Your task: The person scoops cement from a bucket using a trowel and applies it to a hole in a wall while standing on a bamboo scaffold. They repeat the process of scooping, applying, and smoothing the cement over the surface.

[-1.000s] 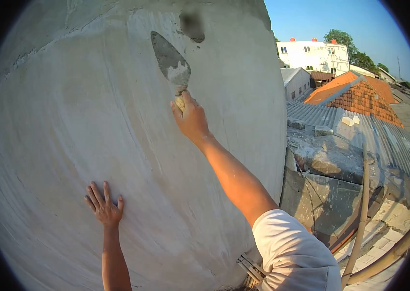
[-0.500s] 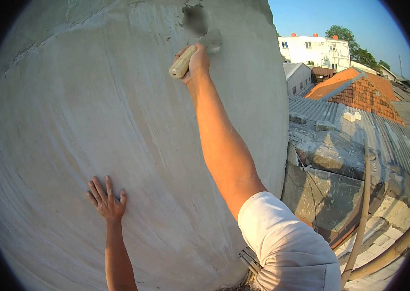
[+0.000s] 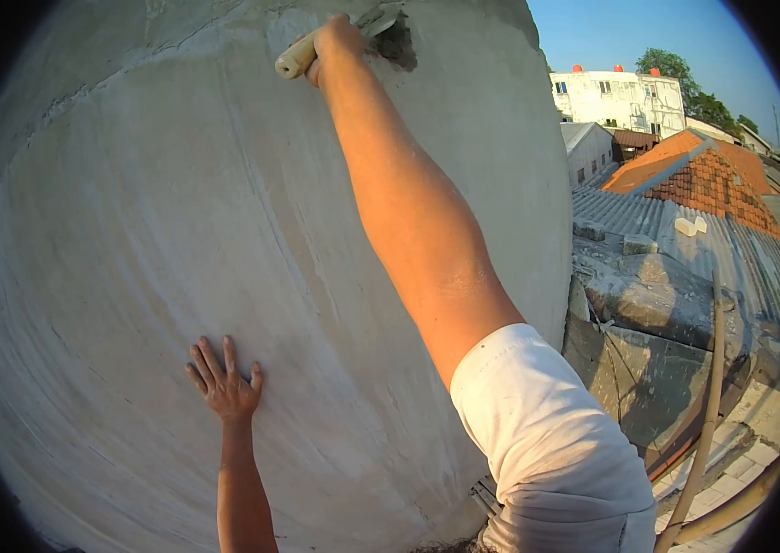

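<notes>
A grey plastered wall [image 3: 159, 203] fills most of the view, streaked with smoothing marks. High up on it, my right hand [image 3: 338, 39] is closed around the pale handle of a trowel [image 3: 294, 59]. The trowel's blade is partly hidden behind the hand, close to a dark, rough patch [image 3: 397, 46] in the plaster. Lower on the left, my left hand [image 3: 230, 392] lies flat against the wall with its fingers spread, holding nothing.
Past the wall's right edge are corrugated roofing [image 3: 648, 217], an orange tiled roof [image 3: 717, 184] and a white building [image 3: 620, 100]. A bamboo pole [image 3: 711, 396] slants upward at the lower right. A crack [image 3: 86, 90] crosses the upper left of the wall.
My right hand and the trowel have moved up and left, and the blade has turned across the dark patch. My left hand stays flat on the wall while the view shifts slightly.
</notes>
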`<action>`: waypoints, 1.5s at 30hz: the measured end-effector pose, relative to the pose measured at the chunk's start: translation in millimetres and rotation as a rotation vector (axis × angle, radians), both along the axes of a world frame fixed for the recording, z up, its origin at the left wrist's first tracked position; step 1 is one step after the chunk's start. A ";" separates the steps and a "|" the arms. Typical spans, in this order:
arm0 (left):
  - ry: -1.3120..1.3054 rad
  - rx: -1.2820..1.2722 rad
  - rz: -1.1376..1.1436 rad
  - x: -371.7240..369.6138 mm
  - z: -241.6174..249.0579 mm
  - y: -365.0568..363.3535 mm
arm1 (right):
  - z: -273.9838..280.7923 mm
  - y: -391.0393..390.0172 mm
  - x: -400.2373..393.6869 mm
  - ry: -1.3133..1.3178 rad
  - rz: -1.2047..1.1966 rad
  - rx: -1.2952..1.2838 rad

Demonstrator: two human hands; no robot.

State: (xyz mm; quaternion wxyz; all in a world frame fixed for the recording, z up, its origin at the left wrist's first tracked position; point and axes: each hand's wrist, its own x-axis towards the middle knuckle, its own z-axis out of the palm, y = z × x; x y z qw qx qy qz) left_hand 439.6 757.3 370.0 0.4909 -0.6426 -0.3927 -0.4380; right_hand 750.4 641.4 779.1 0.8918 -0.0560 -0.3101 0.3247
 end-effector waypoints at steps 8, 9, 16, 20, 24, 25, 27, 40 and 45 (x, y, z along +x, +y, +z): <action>-0.002 0.003 -0.006 -0.6 2.8 -0.7 | -14.8 -31.3 -41.7 -0.119 0.328 0.237; -0.005 0.001 -0.011 -0.1 2.4 -0.9 | -25.5 -40.0 -39.5 -0.122 0.419 0.295; -0.009 -0.025 0.007 0.4 0.3 -0.5 | -117.3 -112.9 -5.8 -0.265 -0.062 0.305; -0.012 -0.009 -0.014 1.2 2.3 -2.6 | -140.8 -103.2 26.3 -0.299 -1.013 0.170; -0.002 0.012 -0.045 0.0 3.1 -2.1 | -130.2 -16.8 68.7 -0.174 -1.766 0.143; -0.003 0.007 -0.046 0.7 1.9 -2.4 | -134.1 5.0 72.1 -0.179 -1.843 0.038; -0.003 -0.017 -0.035 -0.9 2.2 -2.2 | -153.2 21.4 72.5 -0.865 -1.260 -0.646; -0.010 0.022 -0.037 1.4 2.3 -2.5 | -128.6 1.7 53.1 0.092 0.134 0.101; 0.007 0.023 -0.033 0.5 3.5 -3.4 | -86.0 9.5 48.3 -0.009 0.195 0.155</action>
